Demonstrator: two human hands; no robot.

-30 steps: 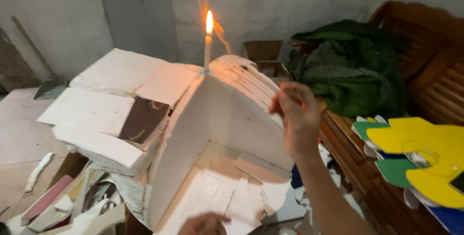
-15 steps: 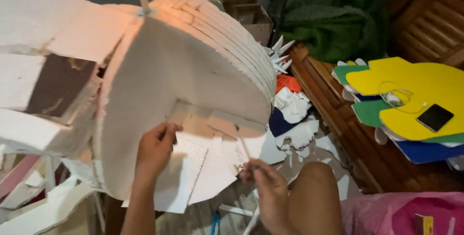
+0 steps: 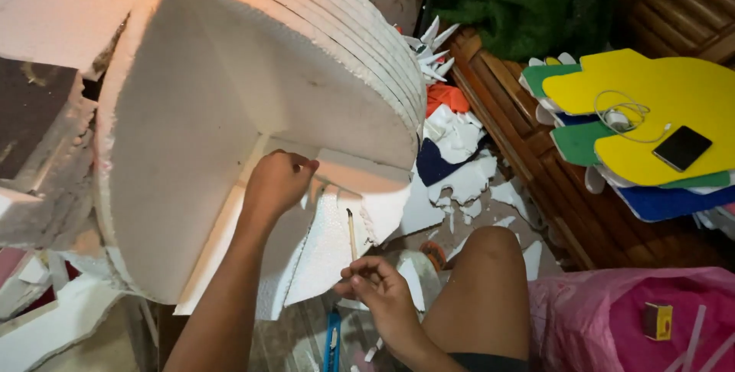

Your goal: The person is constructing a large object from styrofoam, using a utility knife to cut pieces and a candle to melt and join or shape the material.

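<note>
Room: a cluttered floor strewn with white foam scraps (image 3: 467, 181), with a dark wooden bench (image 3: 551, 181) along the right side
Foam structure: a large white foam form (image 3: 253, 89) with a flat front face and a curved, layered top stands upright at the left and centre, filling most of the view
Left hand: the left hand (image 3: 277, 182) is curled into a loose fist and pressed against the foam form under its overhanging curved part; whether it pinches anything there I cannot tell
Right hand: the right hand (image 3: 379, 286) is lower down, just beside the bare knee (image 3: 490, 246), fingers pinched on a thin pale stick (image 3: 351, 233)
Stick: it points upright, its dark tip near the lower foam edge but apart from it
Floor by the hands: a blue cutter (image 3: 332, 341) lies below the right hand
Bench: yellow, green and blue foam cut-outs (image 3: 651, 104) are stacked there, with a dark phone (image 3: 682, 148) and white earphones (image 3: 620, 115) on the yellow one
Lower right: a pink plastic sheet (image 3: 597, 318) carries a small yellow box (image 3: 658, 320)
</note>
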